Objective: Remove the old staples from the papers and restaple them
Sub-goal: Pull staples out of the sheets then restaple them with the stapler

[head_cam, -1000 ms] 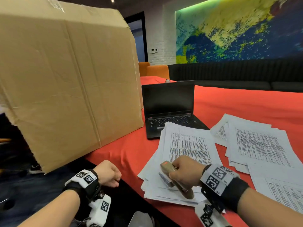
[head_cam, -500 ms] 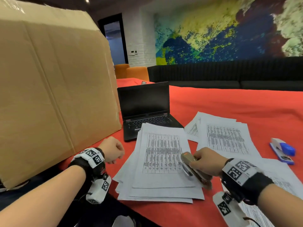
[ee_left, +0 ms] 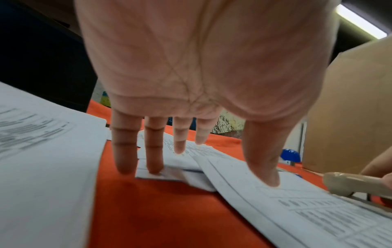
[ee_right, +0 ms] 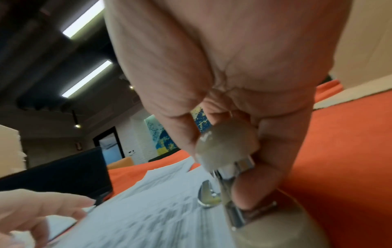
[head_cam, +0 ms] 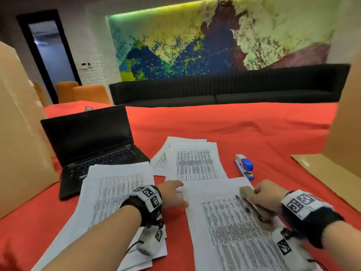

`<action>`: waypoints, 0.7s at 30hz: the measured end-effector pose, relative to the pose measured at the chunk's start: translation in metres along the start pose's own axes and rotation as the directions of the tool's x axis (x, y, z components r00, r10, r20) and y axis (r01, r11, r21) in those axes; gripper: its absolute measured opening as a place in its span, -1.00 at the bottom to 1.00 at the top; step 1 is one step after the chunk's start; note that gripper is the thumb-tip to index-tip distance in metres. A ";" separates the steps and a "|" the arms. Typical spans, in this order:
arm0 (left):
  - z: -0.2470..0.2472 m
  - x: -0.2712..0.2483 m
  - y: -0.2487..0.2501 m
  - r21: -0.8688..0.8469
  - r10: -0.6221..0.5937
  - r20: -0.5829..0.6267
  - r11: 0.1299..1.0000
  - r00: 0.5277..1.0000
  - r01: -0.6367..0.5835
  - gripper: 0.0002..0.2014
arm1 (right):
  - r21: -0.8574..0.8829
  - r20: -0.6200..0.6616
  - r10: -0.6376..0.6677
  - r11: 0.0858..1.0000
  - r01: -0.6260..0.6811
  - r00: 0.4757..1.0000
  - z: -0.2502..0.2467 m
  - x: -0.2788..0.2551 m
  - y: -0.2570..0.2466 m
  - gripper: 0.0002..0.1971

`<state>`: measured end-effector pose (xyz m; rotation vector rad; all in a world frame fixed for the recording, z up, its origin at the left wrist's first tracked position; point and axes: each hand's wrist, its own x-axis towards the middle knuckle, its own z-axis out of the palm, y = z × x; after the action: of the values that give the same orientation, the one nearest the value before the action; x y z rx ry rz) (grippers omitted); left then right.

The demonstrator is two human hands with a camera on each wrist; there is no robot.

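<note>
While your right hand (head_cam: 267, 198) grips the beige stapler (head_cam: 254, 207) over the near paper stack (head_cam: 234, 231), its long axis runs approx 11-to-5 o'clock, nose toward 11. Your left hand (head_cam: 172, 194) lies flat w/ fingers spread at the stack's 10 o'clock corner on the red counter (head_cam: 254, 130).

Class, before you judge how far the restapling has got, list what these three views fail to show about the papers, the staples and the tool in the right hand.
- Staples in the papers: too small in the head view; motion blur in both wrist views.
- Printed text: too small or blurred everywhere.
- Beige stapler: the right hand covers its body, so its make and load are unclear.
- Left hand: fingertips touch paper, but pressure cannot be judged.
- Blue stapler: detail too small.
</note>
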<state>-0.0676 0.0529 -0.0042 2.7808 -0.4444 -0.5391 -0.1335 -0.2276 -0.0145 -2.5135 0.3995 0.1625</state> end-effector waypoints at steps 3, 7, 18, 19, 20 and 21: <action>0.003 0.022 0.006 0.039 -0.025 0.012 0.999 1.000 0.025 -0.09 | -0.004 -0.088 0.102 0.995 -0.103 0.991 -0.014 0.020 0.025 -0.50; 0.003 0.039 0.018 0.174 -0.068 0.028 0.983 0.997 0.062 -0.16 | -0.147 -0.188 0.161 0.971 -0.190 0.969 -0.027 0.028 0.031 -0.64; 0.015 0.051 0.028 -0.403 -0.092 -0.106 0.914 0.990 0.042 -0.51 | -0.056 -0.147 -0.116 0.993 0.109 0.982 -0.014 0.015 0.020 -0.81; 0.015 0.049 0.025 -0.461 -0.072 -0.123 0.887 0.990 0.007 -0.52 | -0.032 -0.157 -0.107 0.994 0.104 0.982 -0.014 0.013 0.022 -0.74; 0.014 0.046 0.021 -0.513 -0.052 -0.140 0.858 0.989 -0.027 -0.52 | -0.001 -0.158 -0.108 0.994 0.109 0.981 -0.014 0.013 0.025 -0.73; 0.013 0.042 0.016 -0.565 -0.034 -0.163 0.823 0.986 -0.065 -0.52 | 0.033 -0.139 -0.111 0.993 0.117 0.984 -0.015 0.011 0.027 -0.75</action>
<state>-0.0395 0.0208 -0.0242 2.2137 -0.2167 -0.3537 -0.1310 -0.2601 -0.0184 -2.5067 0.3091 -0.0632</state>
